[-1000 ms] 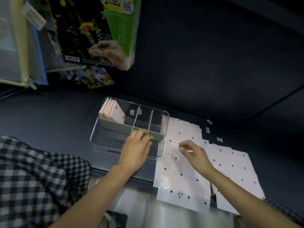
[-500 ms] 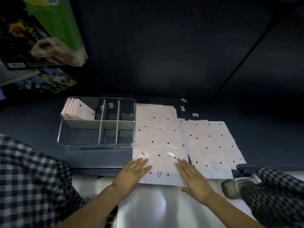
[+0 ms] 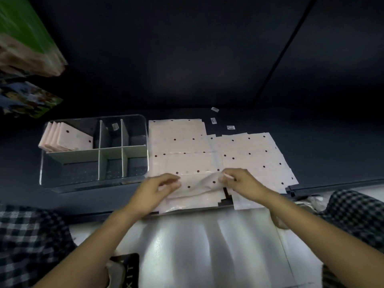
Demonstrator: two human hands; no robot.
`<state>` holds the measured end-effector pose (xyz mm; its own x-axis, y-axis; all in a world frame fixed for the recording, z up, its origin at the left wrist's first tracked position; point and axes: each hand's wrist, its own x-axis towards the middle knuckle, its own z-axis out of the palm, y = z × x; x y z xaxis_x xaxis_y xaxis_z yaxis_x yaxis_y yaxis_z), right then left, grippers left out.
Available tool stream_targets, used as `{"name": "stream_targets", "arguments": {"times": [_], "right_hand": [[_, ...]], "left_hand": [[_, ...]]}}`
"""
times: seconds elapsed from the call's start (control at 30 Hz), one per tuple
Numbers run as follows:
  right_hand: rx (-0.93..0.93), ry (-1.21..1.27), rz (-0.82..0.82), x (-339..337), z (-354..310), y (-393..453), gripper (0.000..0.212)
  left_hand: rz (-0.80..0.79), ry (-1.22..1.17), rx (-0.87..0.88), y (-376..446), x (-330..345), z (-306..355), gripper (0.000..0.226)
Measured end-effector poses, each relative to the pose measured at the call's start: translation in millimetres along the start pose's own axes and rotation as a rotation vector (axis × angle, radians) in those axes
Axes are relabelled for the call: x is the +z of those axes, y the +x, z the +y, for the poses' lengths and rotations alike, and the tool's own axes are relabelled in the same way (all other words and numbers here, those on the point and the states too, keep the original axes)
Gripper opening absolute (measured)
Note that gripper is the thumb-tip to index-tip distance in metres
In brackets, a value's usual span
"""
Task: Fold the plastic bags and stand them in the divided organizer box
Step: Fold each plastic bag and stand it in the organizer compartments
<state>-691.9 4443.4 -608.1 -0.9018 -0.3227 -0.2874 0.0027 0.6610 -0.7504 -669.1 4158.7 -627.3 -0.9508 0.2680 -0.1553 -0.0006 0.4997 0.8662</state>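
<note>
A clear divided organizer box point(image 3: 42, 173) stands on the dark table left of centre. Several folded pink bags point(image 3: 68, 139) stand in its back left compartment; the other compartments hold no bags. To its right lie pale pink dotted plastic bags in overlapping piles point(image 3: 182, 142), with a second pile point(image 3: 255, 150) further right. My left hand point(image 3: 158, 190) and my right hand point(image 3: 242, 182) each pinch the top plastic bag point(image 3: 199, 183) at its near part, folding its near edge up and away from me.
Three small white labels point(image 3: 214, 120) lie on the table behind the bags. Colourful packages point(image 3: 27, 42) hang at the upper left. A pale shiny floor point(image 3: 207, 246) shows below the table's front edge point(image 3: 311, 185), with checked fabric on both sides.
My hands went from lying flat on the near edge of the top bag to pinching it and lifting that edge forward. The camera view shifted slightly closer.
</note>
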Motion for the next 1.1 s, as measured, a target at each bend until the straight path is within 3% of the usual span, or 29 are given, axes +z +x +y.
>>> {"name": "stream_targets", "arguments": {"times": [0.17,0.27,0.33,0.43,0.53,0.6,0.67,0.8,0.9,1.1], "right_hand": [[0.012,0.130,0.172,-25,-24,52,0.036],[0.061,0.106,0.231,-32,-30,89,0.039],[0.112,0.088,0.251,-34,-27,109,0.034],[0.200,-0.006,0.275,-29,-18,131,0.017],[0.210,-0.247,0.382,-17,-8,135,0.046],[0.076,-0.353,0.460,-4,-7,125,0.052],[-0.089,-0.448,0.395,12,-6,108,0.050],[-0.391,-0.705,0.090,56,4,71,0.047],[-0.341,-0.832,-0.060,74,20,57,0.055],[-0.194,-0.912,0.005,43,57,39,0.054]], "left_hand": [[0.457,-0.040,0.146,21,-18,27,0.034],[0.558,0.158,0.248,30,-16,26,0.036],[0.503,0.286,0.308,32,-8,21,0.036],[0.295,0.479,0.370,31,11,5,0.037],[0.097,0.646,0.335,28,29,-15,0.043],[0.016,0.721,0.291,26,36,-27,0.051],[-0.030,0.789,0.255,27,39,-35,0.058],[-0.119,0.884,0.213,32,42,-41,0.067],[-0.162,0.938,0.178,35,43,-48,0.069],[-0.180,0.929,0.148,32,28,-48,0.066]]}}
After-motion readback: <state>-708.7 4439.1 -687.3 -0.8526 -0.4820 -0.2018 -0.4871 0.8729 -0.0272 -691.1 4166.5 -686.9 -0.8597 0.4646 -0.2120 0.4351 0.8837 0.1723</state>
